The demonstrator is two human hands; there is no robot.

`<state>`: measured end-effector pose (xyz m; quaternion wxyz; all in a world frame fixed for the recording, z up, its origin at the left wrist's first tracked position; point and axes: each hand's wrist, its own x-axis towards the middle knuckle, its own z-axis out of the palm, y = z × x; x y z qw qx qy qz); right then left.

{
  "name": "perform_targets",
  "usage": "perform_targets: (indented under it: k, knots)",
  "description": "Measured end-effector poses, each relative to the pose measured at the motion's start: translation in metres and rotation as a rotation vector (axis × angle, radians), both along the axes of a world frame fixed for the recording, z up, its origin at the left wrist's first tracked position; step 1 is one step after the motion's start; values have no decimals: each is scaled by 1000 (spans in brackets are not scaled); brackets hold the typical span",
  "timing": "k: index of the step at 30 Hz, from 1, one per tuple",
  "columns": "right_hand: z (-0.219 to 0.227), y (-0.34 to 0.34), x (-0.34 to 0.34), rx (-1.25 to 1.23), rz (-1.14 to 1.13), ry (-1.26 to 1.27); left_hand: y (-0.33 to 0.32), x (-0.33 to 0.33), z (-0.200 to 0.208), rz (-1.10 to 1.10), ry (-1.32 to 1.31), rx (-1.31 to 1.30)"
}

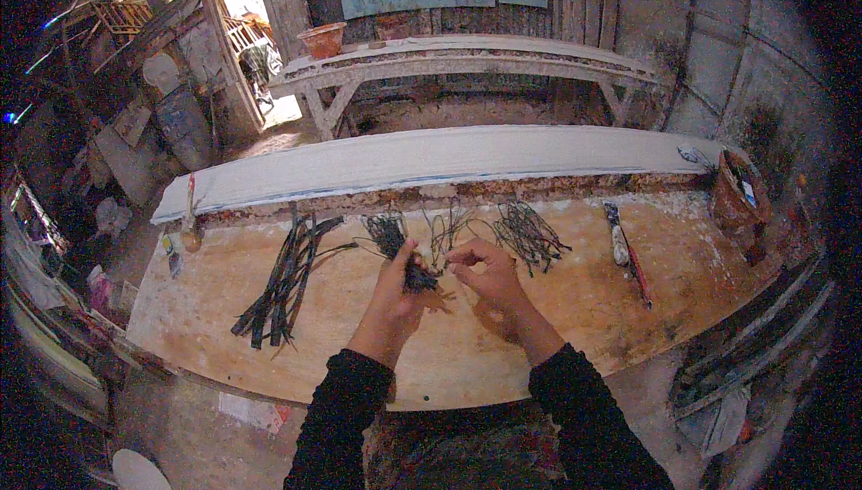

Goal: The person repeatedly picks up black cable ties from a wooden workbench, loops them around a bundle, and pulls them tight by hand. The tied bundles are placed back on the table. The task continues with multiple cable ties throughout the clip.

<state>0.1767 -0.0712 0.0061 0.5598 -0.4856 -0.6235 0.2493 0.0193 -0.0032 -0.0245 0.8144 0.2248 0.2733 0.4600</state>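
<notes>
My left hand (388,297) is closed around a bundle of thin dark strands (387,231), held just above the wooden tabletop (431,346). The bundle's frayed ends stick out both above the fist and to its right. Beside it, my right hand (492,282) has thumb and forefinger pinched together near the bundle. Whatever lies between those fingertips, perhaps one thin strand, is too small to make out. Behind the hands lie a few loose thin strands (446,222). A looser pile of dark strands (532,234) rests to the right, and flat black strips (285,279) lie to the left.
A red-handled tool (637,273) lies at the right, near a brown pot (739,192). A brush (190,225) and a small scraper (172,256) are at the far left. A long white-topped ledge (431,156) borders the table's back; another bench (485,57) with an orange pot (323,41) stands beyond.
</notes>
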Motion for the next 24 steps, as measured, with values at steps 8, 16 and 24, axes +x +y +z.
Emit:
perform_targets:
  k: [8,16,24]
  knots:
    - [6,-14,-24,-58,24,-183,-25,12,20,-180,-39,-72]
    - [2,-4,-5,-142,-187,-458,-15,6,9,-71,136,163]
    - [6,-5,35,-424,-557,-781,8,2,-12,53,12,75]
